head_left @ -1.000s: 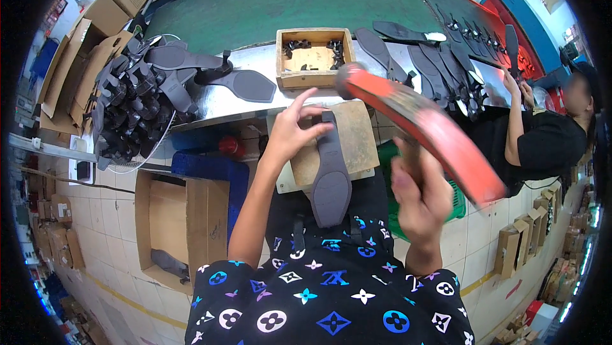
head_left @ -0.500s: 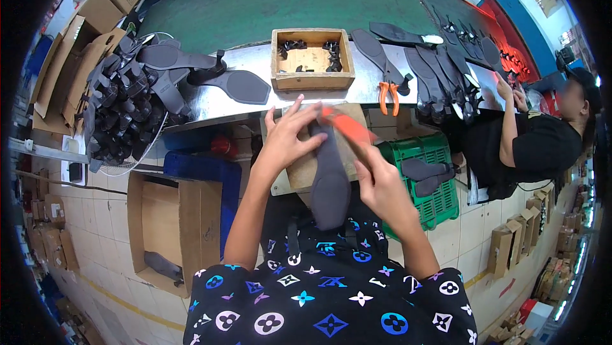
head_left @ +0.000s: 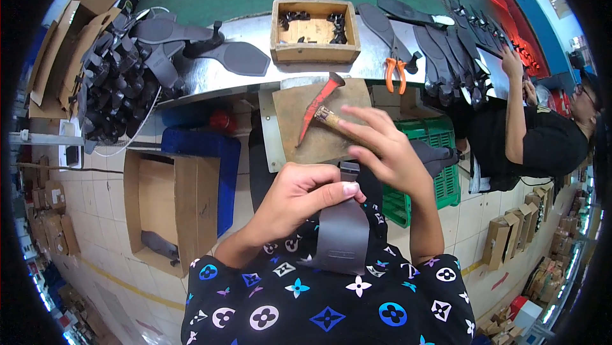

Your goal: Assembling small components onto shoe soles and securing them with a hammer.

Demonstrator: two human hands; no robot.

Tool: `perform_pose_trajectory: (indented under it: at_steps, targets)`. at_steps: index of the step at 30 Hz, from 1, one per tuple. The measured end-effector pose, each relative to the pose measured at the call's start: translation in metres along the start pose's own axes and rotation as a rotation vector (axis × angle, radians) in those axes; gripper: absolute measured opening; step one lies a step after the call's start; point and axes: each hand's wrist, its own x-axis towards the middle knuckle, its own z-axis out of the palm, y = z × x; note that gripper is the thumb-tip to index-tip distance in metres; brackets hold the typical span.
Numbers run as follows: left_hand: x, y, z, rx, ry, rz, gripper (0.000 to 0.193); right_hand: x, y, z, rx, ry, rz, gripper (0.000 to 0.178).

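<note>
Dark grey, a sole [head_left: 344, 233] is hanging in front of the shirt [head_left: 312, 300], just off the near edge of the board [head_left: 284, 112]. The left hand [head_left: 309, 195] is pinching its narrow end between thumb and fingers. The right hand [head_left: 386, 150] is spreading its fingers, wide open, over the handle of the hammer [head_left: 319, 109]; I cannot tell if they are touching. The hammer's red head is lying on the board, one end nearing the far edge. Orange pliers [head_left: 401, 77] are resting at the near edge of the tabletop [head_left: 375, 68].
</note>
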Motion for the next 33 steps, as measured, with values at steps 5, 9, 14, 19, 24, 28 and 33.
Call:
perform_pose_trajectory:
  at_steps: [5, 9, 14, 19, 24, 28, 33]
  targets:
    - [-0.002, 0.002, 0.006, -0.227, -0.120, -0.045, 0.026, -0.003, -0.028, -0.001, 1.028, -0.106, 0.051, 0.055]
    - [-0.006, 0.002, 0.015, -0.397, -0.293, -0.112, 0.029, -0.006, -0.038, 0.016, 1.248, -0.013, 0.115, 0.051]
    - [-0.012, 0.001, 0.013, -0.252, -0.442, -0.108, 0.032, -0.010, -0.051, 0.016, 1.369, 0.051, 0.021, 0.048]
    - [-0.019, 0.007, 0.015, -0.310, -0.447, -0.141, 0.036, -0.013, -0.060, 0.022, 1.378, 0.063, 0.011, 0.052]
    - [-0.012, 0.007, 0.012, -0.226, -0.515, -0.061, 0.040, -0.014, -0.058, 0.008, 1.266, 0.020, 0.042, 0.056]
    - [-0.012, 0.003, 0.011, -0.237, -0.437, -0.133, 0.033, -0.019, -0.050, 0.011, 1.131, 0.107, -0.047, 0.051]
    - [0.032, -0.013, 0.011, 0.408, 0.285, 0.432, 0.027, -0.057, -0.057, -0.003, 1.270, -0.029, 0.275, 0.080]
